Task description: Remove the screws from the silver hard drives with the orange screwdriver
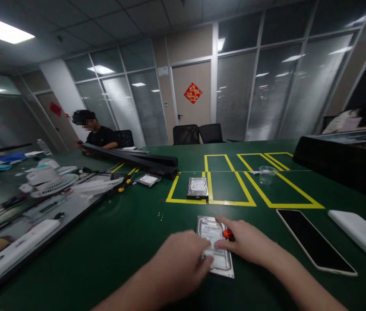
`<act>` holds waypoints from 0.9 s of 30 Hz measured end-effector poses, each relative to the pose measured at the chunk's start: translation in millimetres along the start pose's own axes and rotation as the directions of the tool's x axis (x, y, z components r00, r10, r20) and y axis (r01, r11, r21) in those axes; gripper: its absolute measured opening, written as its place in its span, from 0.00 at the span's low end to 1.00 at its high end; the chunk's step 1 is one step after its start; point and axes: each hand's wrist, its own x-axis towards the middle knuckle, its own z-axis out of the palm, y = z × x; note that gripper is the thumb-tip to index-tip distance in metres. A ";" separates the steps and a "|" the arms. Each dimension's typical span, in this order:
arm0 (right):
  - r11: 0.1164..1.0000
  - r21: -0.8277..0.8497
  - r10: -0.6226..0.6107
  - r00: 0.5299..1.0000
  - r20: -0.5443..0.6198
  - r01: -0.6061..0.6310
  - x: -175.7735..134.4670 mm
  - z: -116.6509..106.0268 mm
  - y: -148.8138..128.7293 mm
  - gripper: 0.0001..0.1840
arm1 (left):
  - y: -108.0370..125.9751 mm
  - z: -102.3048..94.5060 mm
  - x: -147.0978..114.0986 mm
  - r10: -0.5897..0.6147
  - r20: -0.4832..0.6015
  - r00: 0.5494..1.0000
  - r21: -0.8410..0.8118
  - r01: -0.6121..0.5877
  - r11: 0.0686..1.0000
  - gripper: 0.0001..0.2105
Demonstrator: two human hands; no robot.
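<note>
1. The hard drive [224, 264] lies flat on the green counter [105, 259], under both hands.
2. The left hand [183, 258] is bunched narrow over it; whether it pinches anything, I can't tell.
3. The right hand [244, 239] holds an orange-and-black tool [228, 235] between thumb and forefinger.
4. Good handling probably means bracing the drive flat, pressing lightly and keeping the tool steady.
5. A clear cup [267, 176] stands beyond; whether the white scrap [258, 172] is inside or beside it is unclear.
</note>
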 end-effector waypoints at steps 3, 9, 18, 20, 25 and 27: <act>0.999 0.049 0.009 1.000 0.029 -0.010 1.0 -2.6 -2.0 0.44 | -52.0 -50.6 22.5 -0.169 -0.213 0.962 0.066 0.186 0.980 0.12; 0.993 0.114 0.020 0.996 0.086 -0.029 -1.6 -10.3 -5.4 0.42 | -167.2 -69.3 37.1 -0.386 -0.098 0.917 -0.013 0.387 0.922 0.09; 0.991 0.097 0.079 0.992 0.098 -0.089 1.0 -2.7 8.2 0.43 | -200.9 -41.7 26.5 -0.454 0.009 0.891 0.002 0.454 0.891 0.16; 0.991 0.113 0.062 0.995 0.085 -0.071 1.2 -1.5 9.8 0.43 | -200.3 -40.7 27.7 -0.459 0.031 0.888 0.009 0.459 0.888 0.16; 0.992 0.113 0.053 0.997 0.063 -0.060 0.5 -1.8 8.3 0.41 | -193.3 -38.9 29.0 -0.454 0.059 0.889 0.035 0.453 0.891 0.11; 0.992 0.108 0.061 0.995 0.078 -0.069 0.0 -2.5 6.7 0.41 | -189.9 -39.5 29.2 -0.451 0.064 0.890 0.049 0.448 0.893 0.10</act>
